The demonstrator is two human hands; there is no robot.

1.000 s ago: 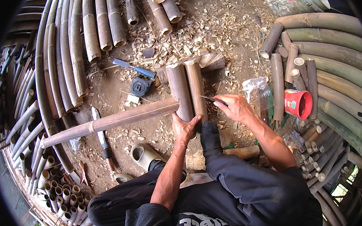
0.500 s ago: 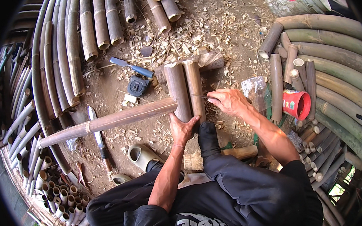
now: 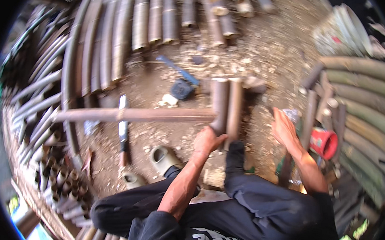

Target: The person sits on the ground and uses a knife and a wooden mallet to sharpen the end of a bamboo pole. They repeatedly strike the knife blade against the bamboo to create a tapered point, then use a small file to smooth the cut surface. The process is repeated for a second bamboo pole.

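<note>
My left hand (image 3: 207,140) grips the near end of two short bamboo pieces (image 3: 227,104) that stand side by side on the dirt ground. A long brown bamboo pole (image 3: 129,114) runs from the left and meets them. My right hand (image 3: 284,129) is off to the right, away from the pieces, fingers loosely apart above a clear plastic bag (image 3: 292,114) and close to a red cup (image 3: 324,143). The frame is blurred, so I cannot make out anything in that hand.
Long bamboo poles (image 3: 119,31) lie across the back and curve along the left and right. A blue-handled tool with a black head (image 3: 182,86) and a long knife (image 3: 123,133) lie on the chip-strewn ground. Short bamboo tubes (image 3: 60,174) are stacked at left. My sandalled foot (image 3: 163,159) rests nearby.
My right hand has left the bamboo pieces and swung right toward the red cup. The left hand keeps its grip. The view has shifted and blurred.
</note>
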